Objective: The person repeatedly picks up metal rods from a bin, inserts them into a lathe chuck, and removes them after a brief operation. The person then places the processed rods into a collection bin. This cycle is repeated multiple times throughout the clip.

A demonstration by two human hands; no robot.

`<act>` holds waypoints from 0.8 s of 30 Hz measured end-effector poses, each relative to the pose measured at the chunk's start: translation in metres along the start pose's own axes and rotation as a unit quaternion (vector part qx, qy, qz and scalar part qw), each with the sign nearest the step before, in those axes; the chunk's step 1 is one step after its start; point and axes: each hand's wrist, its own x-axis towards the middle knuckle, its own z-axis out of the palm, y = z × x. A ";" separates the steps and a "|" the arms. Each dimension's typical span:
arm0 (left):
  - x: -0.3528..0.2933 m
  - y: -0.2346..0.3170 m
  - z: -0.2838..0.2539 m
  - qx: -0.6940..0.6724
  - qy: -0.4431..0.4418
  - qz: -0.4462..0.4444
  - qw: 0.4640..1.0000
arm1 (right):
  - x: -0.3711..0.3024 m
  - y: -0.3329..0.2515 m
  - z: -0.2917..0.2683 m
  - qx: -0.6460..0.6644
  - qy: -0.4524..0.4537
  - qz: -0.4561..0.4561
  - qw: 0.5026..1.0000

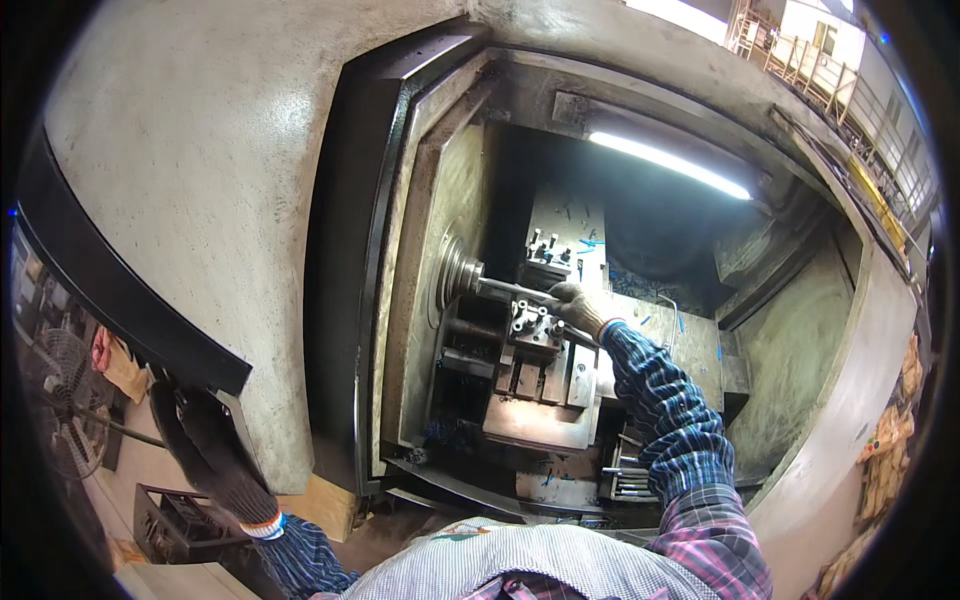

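My right hand [582, 303], in a pale grey knit glove, is closed around a slim metal rod [512, 287]. The rod's left end meets the round spindle chuck [460, 278] of a lathe; whether it is clamped there I cannot tell. Just below the rod sits a tool post [537, 325] with bolts on top, and another bolted block [548, 252] stands behind it. My left hand [215, 450], in a darker glove, reaches up at the lower edge of a black-edged panel [225, 370]. Its fingers look stretched out and apart, with the tips partly in shadow.
A lit tube lamp [670, 165] runs along the machine's back wall. Blue chips lie about the slide [640, 315]. Several metal bars [630, 480] rest near the front. A fan [65, 400] stands at far left. The dark door frame [345, 270] borders the opening.
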 end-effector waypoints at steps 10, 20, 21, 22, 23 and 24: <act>0.029 -0.031 -0.018 0.336 0.036 0.350 0.874 | 0.054 -0.083 0.001 -0.190 -0.042 -0.041 0.980; 0.033 -0.027 -0.011 0.364 0.012 0.341 0.866 | 0.084 -0.119 0.004 -0.162 -0.096 -0.031 0.982; 0.033 -0.032 -0.017 0.367 0.009 0.336 0.867 | 0.069 -0.138 0.009 -0.089 -0.065 -0.110 0.988; 0.033 -0.037 -0.022 0.372 0.004 0.334 0.866 | 0.060 -0.154 0.018 -0.148 -0.049 -0.089 0.984; 0.035 -0.040 -0.023 0.374 0.001 0.336 0.865 | 0.052 -0.163 0.022 -0.210 -0.028 -0.063 0.975; 0.036 -0.043 -0.023 0.374 -0.003 0.338 0.864 | 0.051 -0.163 0.025 -0.251 -0.033 -0.033 0.967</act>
